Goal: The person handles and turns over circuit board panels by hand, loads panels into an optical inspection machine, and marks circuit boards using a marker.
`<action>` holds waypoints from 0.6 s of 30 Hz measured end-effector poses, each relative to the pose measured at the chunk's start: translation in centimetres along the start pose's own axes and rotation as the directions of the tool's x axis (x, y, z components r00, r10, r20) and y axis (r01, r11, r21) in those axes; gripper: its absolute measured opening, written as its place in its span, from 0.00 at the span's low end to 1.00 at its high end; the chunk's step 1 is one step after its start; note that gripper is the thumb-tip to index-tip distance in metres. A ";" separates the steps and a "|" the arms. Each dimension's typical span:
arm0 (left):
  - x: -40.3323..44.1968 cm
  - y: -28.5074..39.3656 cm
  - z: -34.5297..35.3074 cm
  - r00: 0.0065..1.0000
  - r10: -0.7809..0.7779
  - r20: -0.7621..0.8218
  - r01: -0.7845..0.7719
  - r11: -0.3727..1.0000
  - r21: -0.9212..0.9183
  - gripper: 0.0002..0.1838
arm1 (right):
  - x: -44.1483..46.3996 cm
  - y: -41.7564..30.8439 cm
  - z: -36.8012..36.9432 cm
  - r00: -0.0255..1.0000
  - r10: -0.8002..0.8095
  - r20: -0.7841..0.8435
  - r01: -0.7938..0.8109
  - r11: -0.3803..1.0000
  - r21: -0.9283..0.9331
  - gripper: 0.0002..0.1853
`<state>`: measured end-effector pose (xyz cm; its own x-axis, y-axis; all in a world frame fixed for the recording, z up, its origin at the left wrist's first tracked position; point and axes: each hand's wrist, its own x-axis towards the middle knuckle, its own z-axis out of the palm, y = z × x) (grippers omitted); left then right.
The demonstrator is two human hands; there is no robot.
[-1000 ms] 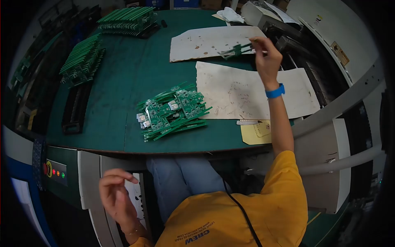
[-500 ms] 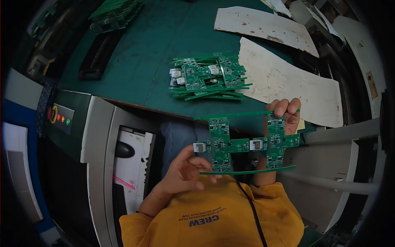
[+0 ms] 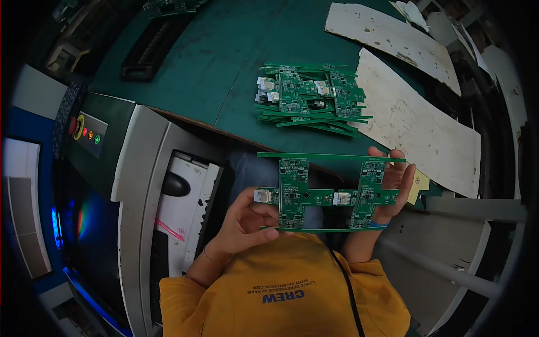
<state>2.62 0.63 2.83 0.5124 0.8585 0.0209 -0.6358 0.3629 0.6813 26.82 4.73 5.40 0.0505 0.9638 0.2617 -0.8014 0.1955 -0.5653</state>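
Note:
A green circuit board panel (image 3: 292, 194), two populated boards with white connectors joined between two long rails, is held up in front of my torso. My left hand (image 3: 241, 224) pinches the lower rail at its left end, thumb in front and the other fingers partly hidden behind the panel. At the right end my right hand (image 3: 396, 182) supports the panel, fingertips at the upper rail, with part of the hand hidden behind the boards. Beyond the panel, a pile of similar circuit boards (image 3: 311, 98) lies on the green table.
Two stained pale sheets (image 3: 418, 121) lie right of the pile on the green table (image 3: 224, 67). A black rack (image 3: 151, 53) sits at the far left. Nearer are a machine panel with lit buttons (image 3: 91, 135) and a black mouse (image 3: 175, 184) on a tray.
My left hand has closed on the panel's lower left corner. The right hand has shifted its hold lower, its fingers more spread. The view has turned, and a screen at left has lit up.

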 end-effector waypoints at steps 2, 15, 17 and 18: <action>0.0 -0.2 -0.2 1.000 0.017 -0.016 -0.017 1.000 -0.014 0.30 | -0.5 0.5 -0.2 0.993 -0.097 -0.070 0.085 0.984 -0.156 0.17; 0.2 -1.0 -0.4 0.980 0.046 -0.194 -0.003 0.977 0.213 0.35 | -1.1 0.1 0.0 0.993 -0.070 -0.099 0.037 0.952 -0.305 0.18; 0.2 -0.8 -0.3 0.974 0.046 -0.223 0.005 0.975 0.222 0.35 | -1.1 0.1 -0.3 0.996 -0.051 -0.075 0.025 0.948 -0.316 0.18; 0.2 -0.8 -0.2 0.974 0.043 -0.221 0.007 0.975 0.220 0.35 | -1.1 0.1 -0.3 0.996 -0.053 -0.077 0.025 0.948 -0.318 0.18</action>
<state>3.12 0.62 2.10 0.3445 0.9320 -0.1123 -0.4892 0.2803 0.8259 26.85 3.75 4.86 0.1388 0.9633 0.2298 -0.5687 0.2675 -0.7778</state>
